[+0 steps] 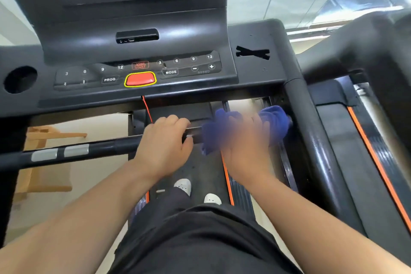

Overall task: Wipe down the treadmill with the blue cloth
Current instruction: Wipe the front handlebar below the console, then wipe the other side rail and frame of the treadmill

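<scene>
Pale floor shows beneath the black treadmill (255, 35), whose console fills twelve o'clock. I see my left hand (164, 142) curled around its black horizontal handlebar (124, 143); at three o'clock my blurred right hand (244, 151) presses the crumpled blue cloth (274, 121) onto that bar.

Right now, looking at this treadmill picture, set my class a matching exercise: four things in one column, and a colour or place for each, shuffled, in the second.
Things:
1. cloth
2. big button
3. left hand
4. shoes

Descriptions:
A. white, down on the belt
B. red with a yellow rim, on the console
C. blue, wrapped on the bar under the right hand
D. bare, gripping the bar beside the cloth

Pairs: 1-C, 2-B, 3-D, 4-A

The right hand is blurred.
</scene>
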